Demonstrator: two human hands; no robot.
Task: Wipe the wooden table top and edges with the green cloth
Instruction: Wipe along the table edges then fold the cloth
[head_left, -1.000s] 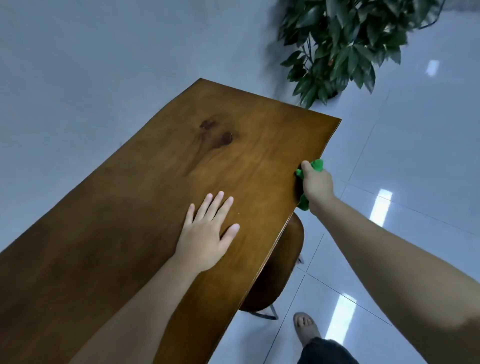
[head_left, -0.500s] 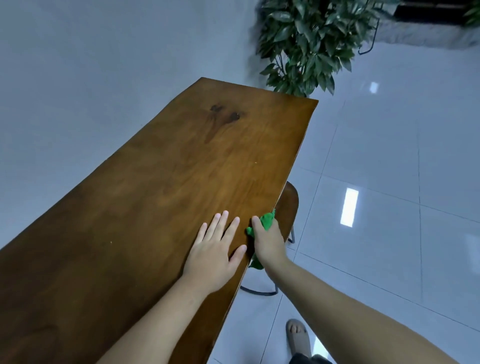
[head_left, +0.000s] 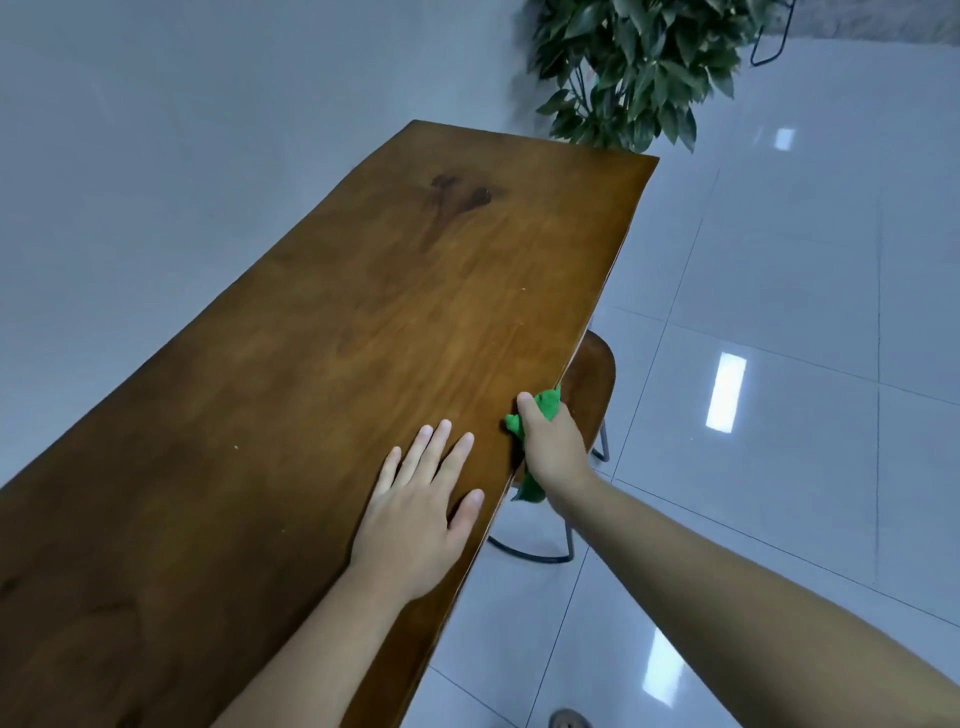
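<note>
A long brown wooden table (head_left: 322, 332) runs from the near left to the far middle, with a dark knot mark near its far end. My left hand (head_left: 418, 514) lies flat on the top, fingers spread, close to the right edge. Just beside it, my right hand (head_left: 550, 447) grips the bunched green cloth (head_left: 545, 402) against the table's right edge, thumb on top and fingers hidden below. A tail of the cloth hangs under the wrist.
A round wooden stool (head_left: 592, 384) on a dark metal frame stands tucked under the right edge, below my right hand. A leafy potted plant (head_left: 634, 67) stands past the far end. Glossy white floor tiles (head_left: 779, 312) lie to the right; a foot (head_left: 569, 721) shows at the bottom.
My right hand slid the green cloth along the right edge from near the far corner toward me, ending beside my left hand. The left hand stayed flat on the top.
</note>
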